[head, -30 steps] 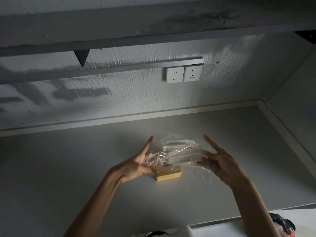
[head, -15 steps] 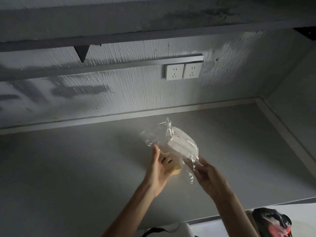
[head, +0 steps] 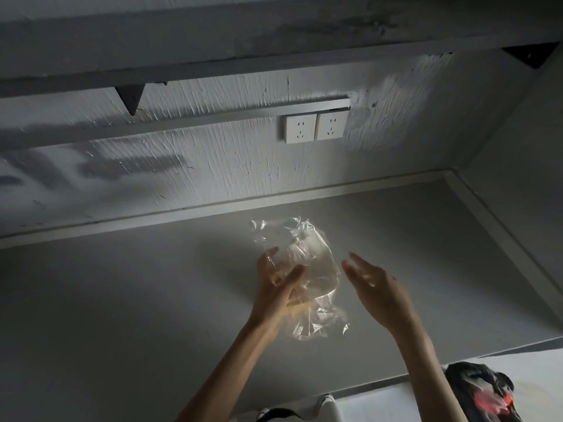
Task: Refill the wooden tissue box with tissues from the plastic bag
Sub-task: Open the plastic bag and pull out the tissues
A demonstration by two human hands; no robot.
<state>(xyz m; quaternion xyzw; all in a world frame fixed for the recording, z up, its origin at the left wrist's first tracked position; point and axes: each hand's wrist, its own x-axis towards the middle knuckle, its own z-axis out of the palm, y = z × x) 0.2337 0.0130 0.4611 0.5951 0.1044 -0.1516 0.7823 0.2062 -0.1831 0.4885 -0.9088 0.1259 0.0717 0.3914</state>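
Observation:
A clear plastic bag (head: 316, 269) with pale tissues inside hangs above the grey counter (head: 122, 300), held upright. My left hand (head: 278, 287) grips the bag's left side, thumb and fingers pinched on the film. My right hand (head: 374, 287) hovers just right of the bag with fingers spread, apart from it. Only a small yellowish sliver of the wooden tissue box (head: 300, 309) shows below my left hand; the rest is hidden behind the hand and the bag.
Two white wall sockets (head: 313, 127) sit on the back wall under a shelf. The counter ends at a side wall on the right. A black and red object (head: 484, 391) lies on a white surface at the lower right.
The bag has been turned from lying across to standing upright. My right hand has let go of it and moved off to the right; my left hand keeps its hold.

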